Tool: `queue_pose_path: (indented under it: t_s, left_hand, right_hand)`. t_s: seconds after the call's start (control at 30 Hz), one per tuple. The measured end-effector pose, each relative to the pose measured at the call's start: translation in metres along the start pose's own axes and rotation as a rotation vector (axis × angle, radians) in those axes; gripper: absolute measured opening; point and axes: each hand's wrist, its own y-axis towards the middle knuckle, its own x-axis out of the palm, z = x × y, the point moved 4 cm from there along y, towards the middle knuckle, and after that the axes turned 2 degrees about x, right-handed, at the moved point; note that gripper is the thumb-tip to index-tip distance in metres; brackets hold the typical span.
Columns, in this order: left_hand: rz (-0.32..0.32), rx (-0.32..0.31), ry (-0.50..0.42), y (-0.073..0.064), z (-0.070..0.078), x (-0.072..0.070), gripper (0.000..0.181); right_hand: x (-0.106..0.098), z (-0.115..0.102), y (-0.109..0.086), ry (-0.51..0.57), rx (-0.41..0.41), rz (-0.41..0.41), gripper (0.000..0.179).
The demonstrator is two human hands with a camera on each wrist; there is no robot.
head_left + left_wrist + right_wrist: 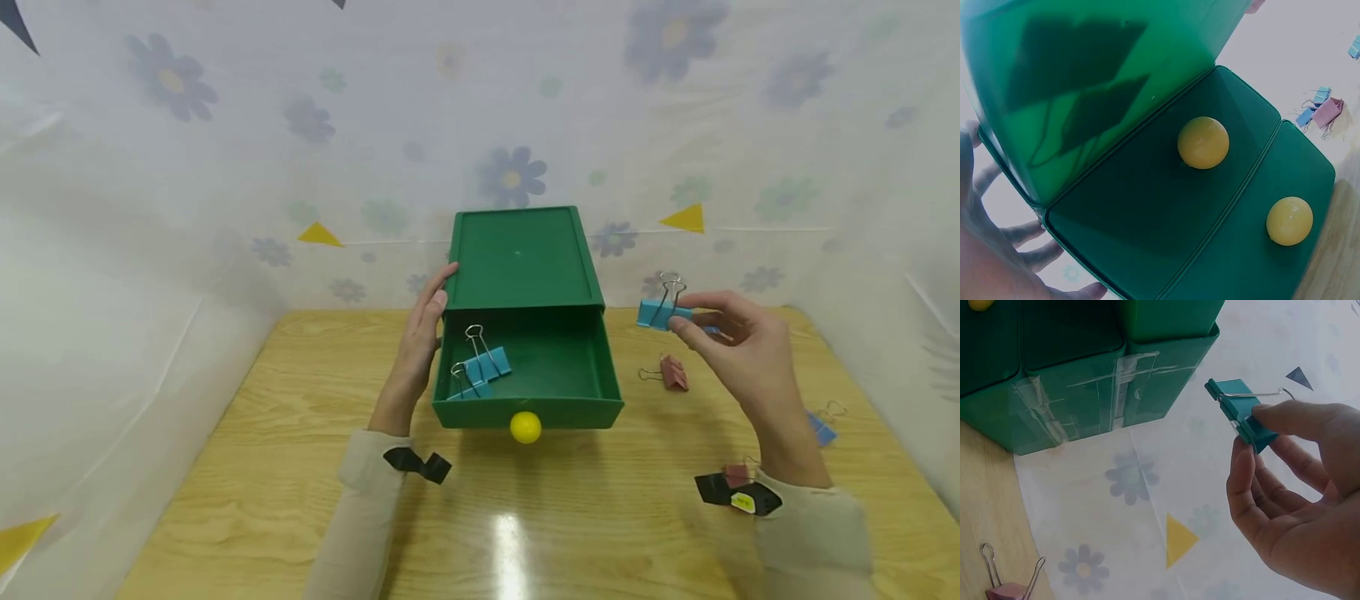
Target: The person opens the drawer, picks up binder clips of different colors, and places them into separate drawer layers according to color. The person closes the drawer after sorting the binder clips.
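Observation:
A green drawer unit (525, 258) stands at the back of the table, its top drawer (562, 367) pulled out. Two blue binder clips (487, 365) lie in the left part of that drawer. My left hand (408, 358) rests against the unit's left side, fingers extended along its edge in the left wrist view. To the right of the unit, above the table, my right hand (750, 358) pinches a blue binder clip (654, 315) between thumb and fingers. The clip's wire handles point up in the head view; the right wrist view shows its teal body (1235, 403) up close.
A pink binder clip (674, 373) lies beside the drawer, with another pink clip (737, 475) partly behind the right wrist. Further right is a blue clip (822, 428). Two lower drawers with yellow knobs (1203, 142) sit under the open one. Flowered sheeting (360, 150) surrounds the table.

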Motion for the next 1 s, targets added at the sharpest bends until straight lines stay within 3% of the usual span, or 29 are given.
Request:
queue_pose_path:
  t_s: [0.37, 0.67, 0.87, 1.0]
  left_hand:
    - [0.026, 0.005, 0.029, -0.003, 0.001, -0.009, 0.045]
    - [0.031, 0.040, 0.010, -0.003, 0.002, -0.007, 0.046]
    - [0.027, 0.036, 0.023, 0.000, 0.001, -0.006, 0.045]
    - [0.019, 0.018, 0.017, 0.001, 0.000, -0.005, 0.046]
  right_hand:
    - [0.016, -0.014, -0.001, 0.087, -0.069, -0.040, 0.025]
    - [0.025, -0.024, -0.003, 0.065, -0.100, -0.071, 0.027]
    - [0.030, -0.032, -0.007, 0.209, -0.060, -0.116, 0.029]
    - [0.033, -0.037, -0.010, 0.250, -0.063, -0.117, 0.028]
